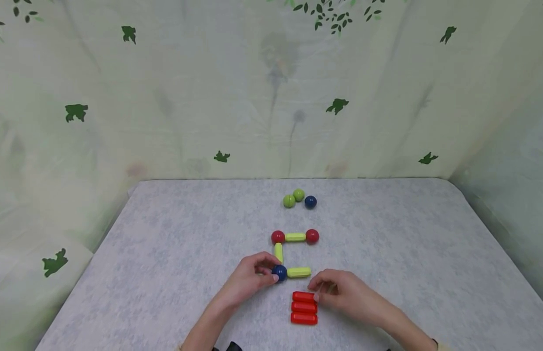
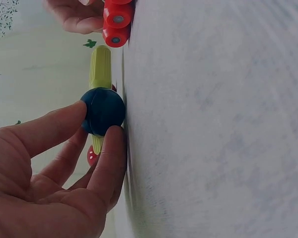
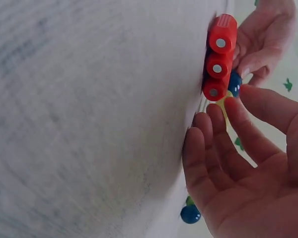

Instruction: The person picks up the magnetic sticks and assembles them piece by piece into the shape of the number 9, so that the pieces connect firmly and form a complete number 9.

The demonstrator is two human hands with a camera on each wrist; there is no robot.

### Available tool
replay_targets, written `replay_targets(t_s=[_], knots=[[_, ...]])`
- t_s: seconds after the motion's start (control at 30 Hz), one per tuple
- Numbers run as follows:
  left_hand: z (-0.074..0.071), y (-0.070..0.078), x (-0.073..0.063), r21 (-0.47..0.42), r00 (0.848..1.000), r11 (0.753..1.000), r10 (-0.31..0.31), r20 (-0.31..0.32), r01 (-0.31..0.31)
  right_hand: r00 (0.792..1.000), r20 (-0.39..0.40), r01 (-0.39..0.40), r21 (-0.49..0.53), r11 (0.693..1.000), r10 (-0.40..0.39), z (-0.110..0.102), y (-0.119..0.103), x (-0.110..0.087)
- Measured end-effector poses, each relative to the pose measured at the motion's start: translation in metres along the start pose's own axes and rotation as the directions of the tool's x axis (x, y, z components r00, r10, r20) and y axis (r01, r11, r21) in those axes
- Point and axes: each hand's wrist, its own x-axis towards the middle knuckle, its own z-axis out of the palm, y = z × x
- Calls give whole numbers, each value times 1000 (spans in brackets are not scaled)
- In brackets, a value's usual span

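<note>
My left hand [image 1: 252, 279] pinches a dark blue ball [image 2: 105, 111] between thumb and fingers, low at the table surface. From that ball a yellow-green rod [image 1: 299, 272] points right, and another yellow-green rod [image 1: 278, 253] runs away to a red ball [image 1: 278, 237]. A third yellow-green rod [image 1: 295, 237] joins this one to a second red ball [image 1: 312, 236]. Three red rods [image 1: 304, 307] lie side by side nearer me, with silvery discs in their ends [image 3: 217, 68]. At their right ends is my right hand [image 1: 344, 295], thumb and fingers apart, thumb tip by the farthest rod.
Toward the back of the grey table [image 1: 188, 219] sit two light green balls [image 1: 289, 201] and a separate dark blue ball [image 1: 310, 202]. A pale cloth backdrop [image 1: 201, 97] with leaf and bird prints rises behind the table and along its sides.
</note>
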Motion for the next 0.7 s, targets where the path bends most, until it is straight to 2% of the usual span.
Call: replay_targets(t_s=[0.13, 0.33, 0.57, 0.7], knots=[[-1, 0, 0, -1, 1000, 1000, 0, 3, 0, 999, 32, -8, -12, 1000, 9, 3, 0, 2], [0, 0, -1, -11, 1000, 1000, 16, 9, -16, 999, 38, -6, -63, 998, 9, 7, 0, 8], [-2, -2, 1, -3, 1000, 1000, -3, 11, 3, 998, 42, -45, -96, 994, 49, 8, -3, 12], [-2, -3, 2, 0, 1000, 1000, -7, 14, 7, 999, 41, -23, -92, 995, 26, 6, -4, 10]])
